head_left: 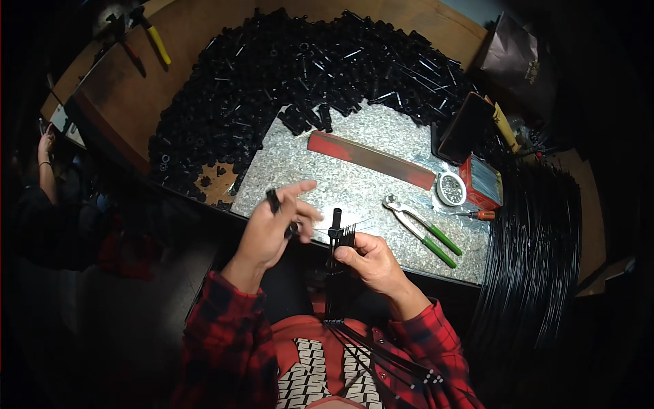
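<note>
My right hand (pixel 373 266) pinches a bundle of thin black ribs between thumb and fingers, just off the table's front edge. The ribs belong to what looks like an umbrella frame (pixel 335 234), with a short black tube standing up from its collar. Its lower ends hang over my lap, where several thin rods (pixel 381 354) fan out to pale tips. Left of the frame, my left hand (pixel 269 228) is raised with its fingers partly spread and smeared by motion. A small black tubular part (pixel 274 201) lies across that hand, partly covered by the fingers.
Small black plastic parts (pixel 306 68) are heaped on the speckled tabletop (pixel 272 170). A red-brown bar (pixel 371 160), green-handled pincers (pixel 422 232), a round white dish (pixel 451 189), a red box (pixel 482 183) and a screwdriver (pixel 484 215) lie nearby. Long black rods (pixel 531 252) hang at right.
</note>
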A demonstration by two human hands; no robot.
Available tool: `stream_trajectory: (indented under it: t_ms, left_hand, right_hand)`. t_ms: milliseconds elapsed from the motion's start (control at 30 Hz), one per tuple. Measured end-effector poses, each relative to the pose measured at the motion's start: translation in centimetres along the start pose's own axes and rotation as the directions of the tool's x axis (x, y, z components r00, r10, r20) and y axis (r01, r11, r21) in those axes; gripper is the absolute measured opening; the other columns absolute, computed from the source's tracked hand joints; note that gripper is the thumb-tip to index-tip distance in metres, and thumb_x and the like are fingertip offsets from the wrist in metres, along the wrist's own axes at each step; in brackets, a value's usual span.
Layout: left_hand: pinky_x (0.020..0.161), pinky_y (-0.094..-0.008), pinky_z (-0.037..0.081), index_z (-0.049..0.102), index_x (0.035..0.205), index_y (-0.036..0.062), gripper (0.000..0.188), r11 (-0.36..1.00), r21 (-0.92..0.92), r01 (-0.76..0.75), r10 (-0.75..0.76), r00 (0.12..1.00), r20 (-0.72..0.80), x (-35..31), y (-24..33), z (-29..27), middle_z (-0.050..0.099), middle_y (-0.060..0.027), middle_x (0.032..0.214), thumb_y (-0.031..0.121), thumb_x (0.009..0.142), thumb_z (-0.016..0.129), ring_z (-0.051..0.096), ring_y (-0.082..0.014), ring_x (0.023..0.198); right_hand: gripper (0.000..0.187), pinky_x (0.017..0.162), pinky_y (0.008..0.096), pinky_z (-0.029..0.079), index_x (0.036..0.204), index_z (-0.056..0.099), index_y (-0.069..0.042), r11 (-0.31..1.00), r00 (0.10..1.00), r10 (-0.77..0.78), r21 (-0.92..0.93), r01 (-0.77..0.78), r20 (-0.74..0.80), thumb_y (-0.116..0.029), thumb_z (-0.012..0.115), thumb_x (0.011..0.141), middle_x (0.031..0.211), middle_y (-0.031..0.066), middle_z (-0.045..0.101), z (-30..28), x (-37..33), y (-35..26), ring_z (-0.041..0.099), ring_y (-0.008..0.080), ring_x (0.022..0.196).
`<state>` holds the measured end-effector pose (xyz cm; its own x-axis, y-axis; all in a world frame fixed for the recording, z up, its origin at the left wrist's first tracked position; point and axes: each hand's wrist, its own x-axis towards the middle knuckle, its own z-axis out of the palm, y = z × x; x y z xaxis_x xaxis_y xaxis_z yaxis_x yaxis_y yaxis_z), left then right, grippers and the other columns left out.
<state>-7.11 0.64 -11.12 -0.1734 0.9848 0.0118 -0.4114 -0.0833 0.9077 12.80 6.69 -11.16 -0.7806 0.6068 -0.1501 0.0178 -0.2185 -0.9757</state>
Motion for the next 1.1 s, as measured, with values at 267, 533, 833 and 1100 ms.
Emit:
stream_trajectory:
  t_ms: [267, 533, 833, 1100]
  left_hand:
    - [0.062, -0.024, 0.038, 0.041, 0.103, 0.0113, 0.024, 0.962, -0.268, -0.061, 0.086, 0.993, 0.083, 2.6, 1.9, 1.6, 0.048, -0.0055, 0.089, 0.033, 0.102, 0.031, 0.051, -0.0142, 0.075]
    - [0.079, -0.0326, 0.048, 0.043, 0.105, 0.007, 0.021, 0.958, -0.27, -0.101, 0.123, 0.99, 0.065, 2.7, 1.7, 2.7, 0.051, -0.0079, 0.098, 0.027, 0.101, 0.038, 0.057, -0.0206, 0.087]
    - [0.081, -0.0316, 0.05, 0.049, 0.117, -0.0018, 0.034, 0.966, -0.256, -0.034, 0.072, 0.987, 0.142, 2.6, 1.9, 2.7, 0.058, -0.0096, 0.092, 0.027, 0.101, 0.039, 0.06, -0.0191, 0.089]
    - [0.084, -0.0324, 0.051, 0.05, 0.123, -0.0035, 0.037, 0.995, -0.098, -0.035, 0.046, 0.993, 0.111, 1.8, 1.9, 2.6, 0.063, -0.0107, 0.095, 0.024, 0.098, 0.045, 0.062, -0.0209, 0.094]
  right_hand:
    - [0.018, 0.063, 0.0215, 0.042, 0.089, 0.063, -0.001, 0.995, 0.996, 0.082, -0.059, -0.081, 0.017, -0.019, 0.063, 0.09, 0.079, -0.0027, 0.061, 0.5, 0.4, -0.3, 0.051, 0.0041, 0.071]
    - [0.02, 0.064, 0.0216, 0.042, 0.09, 0.063, -0.001, 0.998, 0.998, 0.053, -0.041, -0.052, 0.03, -0.02, 0.062, 0.091, 0.079, -0.002, 0.061, 0.3, 0.6, 0.1, 0.052, 0.0044, 0.071]
    - [0.017, 0.06, 0.0205, 0.041, 0.089, 0.062, -0.001, 0.999, 0.999, 0.034, -0.004, -0.034, 0.008, -0.018, 0.061, 0.091, 0.076, -0.0052, 0.057, 0.8, 0.6, 0.0, 0.048, 0.0022, 0.068]
    - [0.018, 0.06, 0.0202, 0.041, 0.087, 0.062, -0.001, 0.999, 0.999, 0.04, -0.028, -0.04, 0.007, -0.019, 0.061, 0.091, 0.075, -0.0053, 0.057, 0.5, 0.7, 0.1, 0.049, 0.002, 0.068]
